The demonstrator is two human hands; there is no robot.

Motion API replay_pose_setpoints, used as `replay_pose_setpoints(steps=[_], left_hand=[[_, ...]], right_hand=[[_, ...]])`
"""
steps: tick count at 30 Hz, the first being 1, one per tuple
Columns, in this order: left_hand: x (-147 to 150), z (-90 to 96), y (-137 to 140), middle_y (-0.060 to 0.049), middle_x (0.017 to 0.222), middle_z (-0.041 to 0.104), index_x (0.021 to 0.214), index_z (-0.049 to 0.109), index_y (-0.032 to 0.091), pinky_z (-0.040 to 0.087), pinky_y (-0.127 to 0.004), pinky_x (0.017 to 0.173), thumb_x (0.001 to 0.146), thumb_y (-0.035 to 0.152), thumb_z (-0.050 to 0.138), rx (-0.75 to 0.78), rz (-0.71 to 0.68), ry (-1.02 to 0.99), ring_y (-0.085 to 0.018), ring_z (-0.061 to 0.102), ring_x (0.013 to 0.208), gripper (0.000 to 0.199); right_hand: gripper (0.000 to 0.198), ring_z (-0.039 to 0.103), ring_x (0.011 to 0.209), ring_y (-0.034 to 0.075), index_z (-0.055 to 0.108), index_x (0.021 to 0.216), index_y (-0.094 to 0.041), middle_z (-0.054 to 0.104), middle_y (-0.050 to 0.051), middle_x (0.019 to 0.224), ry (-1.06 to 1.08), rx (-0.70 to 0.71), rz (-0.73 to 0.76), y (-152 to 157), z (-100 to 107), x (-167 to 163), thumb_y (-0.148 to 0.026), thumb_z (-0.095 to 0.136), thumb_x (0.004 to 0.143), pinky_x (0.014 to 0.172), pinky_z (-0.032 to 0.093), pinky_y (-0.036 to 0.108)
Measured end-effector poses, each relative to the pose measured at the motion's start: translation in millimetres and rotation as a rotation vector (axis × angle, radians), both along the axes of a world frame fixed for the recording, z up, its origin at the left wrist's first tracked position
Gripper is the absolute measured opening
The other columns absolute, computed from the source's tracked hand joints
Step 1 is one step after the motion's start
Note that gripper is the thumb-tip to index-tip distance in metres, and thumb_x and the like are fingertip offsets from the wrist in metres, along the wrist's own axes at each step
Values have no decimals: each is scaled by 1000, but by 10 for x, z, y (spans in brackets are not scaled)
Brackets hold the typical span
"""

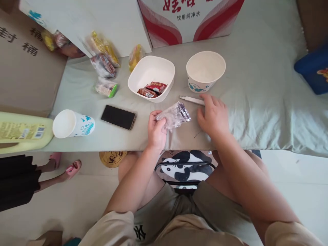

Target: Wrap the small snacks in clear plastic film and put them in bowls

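Observation:
My left hand (156,131) is closed on a crinkled clear plastic packet (173,117) with a shiny silver-purple end, held above the cloth near the front edge. Whether anything is inside the packet I cannot tell. My right hand (214,115) rests on the cloth with its thumb apart from the fingers. Its index fingertip lies over the right end of a slim white pen-like tool (191,99). Just behind that tool stands a white paper bucket (202,87) with blue print. A white square-rounded bowl (133,85), beyond my left hand, contains red and brown wrapped snacks (153,89).
Left of my hands are a black phone (119,117), a paper cup (84,125) on its side and a yellow-green jug (25,132). Wrapped snacks (104,65) lie near the cartons (189,24) at the back. A blue container (314,70) is at right. A person's sandalled foot (73,169) shows lower left.

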State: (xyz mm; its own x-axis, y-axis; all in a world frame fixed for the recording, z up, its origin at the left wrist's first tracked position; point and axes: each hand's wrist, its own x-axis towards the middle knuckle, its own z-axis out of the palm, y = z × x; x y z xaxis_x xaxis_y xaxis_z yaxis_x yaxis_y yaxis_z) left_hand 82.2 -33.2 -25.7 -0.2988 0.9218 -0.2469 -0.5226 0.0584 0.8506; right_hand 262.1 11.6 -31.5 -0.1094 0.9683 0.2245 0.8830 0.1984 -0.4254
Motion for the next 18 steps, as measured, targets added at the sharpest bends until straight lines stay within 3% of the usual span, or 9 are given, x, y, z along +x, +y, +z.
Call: replay_pose_setpoints(steps=[4, 8, 12, 15, 16, 18], left_hand=[[60, 118, 55, 2, 85, 66, 89, 52, 24, 53, -28, 72, 64, 24, 77, -134, -108, -109, -14, 65, 79, 36], [67, 154, 84, 2, 89, 69, 93, 54, 24, 56, -31, 77, 66, 22, 76, -128, -144, -169, -16, 68, 85, 35], [47, 78, 100, 0, 94, 71, 102, 60, 23, 57, -31, 77, 68, 27, 78, -110, -188, -181, -18, 70, 89, 38], [40, -29, 132, -2, 96, 71, 103, 63, 21, 57, -31, 79, 68, 33, 82, -59, -213, -89, -20, 70, 91, 42], [44, -66, 143, -3, 99, 71, 104, 63, 22, 56, -32, 82, 67, 35, 84, -29, -217, -34, -20, 70, 94, 44], [63, -135, 151, -3, 108, 70, 107, 62, 23, 54, -33, 91, 67, 41, 86, 38, -220, 73, -21, 68, 103, 49]], right_hand=[[35, 55, 114, 35, 64, 120, -19, 67, 15, 115, -45, -40, 19, 23, -64, 32, -22, 47, 90, 95, 43, 50], [31, 59, 101, 33, 67, 112, -18, 67, 15, 106, 44, -17, 3, 16, -50, 44, -23, 47, 89, 87, 47, 47], [26, 60, 78, 24, 65, 103, -21, 65, 9, 91, 446, -48, 44, -78, -45, -8, -27, 44, 89, 69, 49, 38], [29, 44, 51, 16, 55, 89, -23, 50, 1, 68, 907, -212, 43, -141, -121, -116, -37, 30, 96, 48, 38, 30], [33, 40, 48, 14, 51, 87, -24, 47, 0, 68, 1019, -250, 35, -147, -152, -159, -41, 25, 97, 44, 34, 29], [36, 44, 53, 14, 48, 89, -24, 49, 0, 76, 1062, -259, 66, -139, -197, -237, -51, 26, 98, 46, 37, 29]])
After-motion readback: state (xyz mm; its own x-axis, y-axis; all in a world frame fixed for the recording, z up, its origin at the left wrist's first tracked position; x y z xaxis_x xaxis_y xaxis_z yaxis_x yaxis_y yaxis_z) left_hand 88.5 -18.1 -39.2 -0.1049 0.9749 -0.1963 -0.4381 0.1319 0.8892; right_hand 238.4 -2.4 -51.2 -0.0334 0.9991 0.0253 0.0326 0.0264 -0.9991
